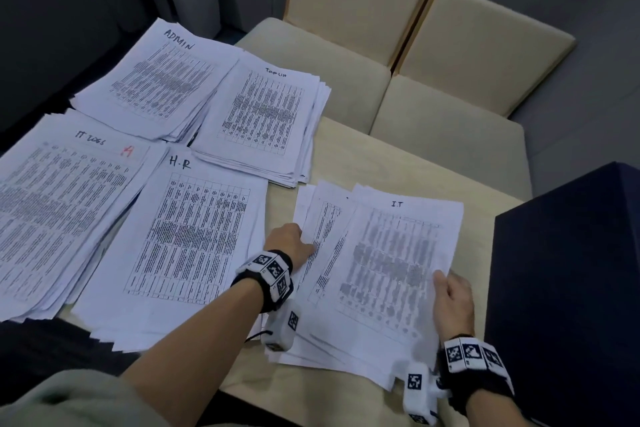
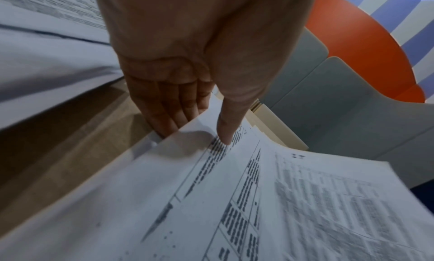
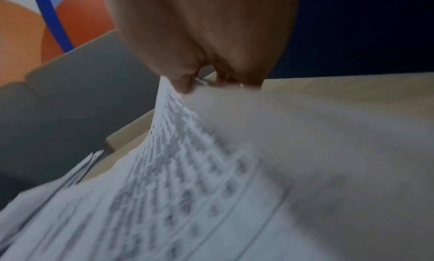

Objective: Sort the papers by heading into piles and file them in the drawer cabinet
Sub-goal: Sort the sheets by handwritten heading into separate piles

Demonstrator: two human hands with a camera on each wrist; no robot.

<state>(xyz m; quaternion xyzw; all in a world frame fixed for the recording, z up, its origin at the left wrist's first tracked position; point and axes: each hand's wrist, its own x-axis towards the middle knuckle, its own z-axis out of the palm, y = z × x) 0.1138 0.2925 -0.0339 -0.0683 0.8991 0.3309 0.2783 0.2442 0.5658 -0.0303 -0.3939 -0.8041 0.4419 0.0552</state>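
Four sorted piles lie on the table (image 1: 433,180): ADMIN (image 1: 152,80), a third one whose heading is too small to read (image 1: 266,121), IT LOGS (image 1: 52,204) and H.R (image 1: 187,236), while a loose unsorted stack (image 1: 322,218) sits nearer the person, beside the dark cabinet (image 1: 568,288). The left hand (image 1: 291,241) pinches that stack's left edge, thumb on top and fingers (image 2: 169,116) tucked beneath. The right hand (image 1: 453,302) grips the I.T sheet (image 1: 391,263) by its right edge, lifted clear above the stack.

left wrist band (image 1: 273,270): black, white coded tags | right wrist band (image 1: 472,355): same | sleeve (image 1: 69,399): grey-green
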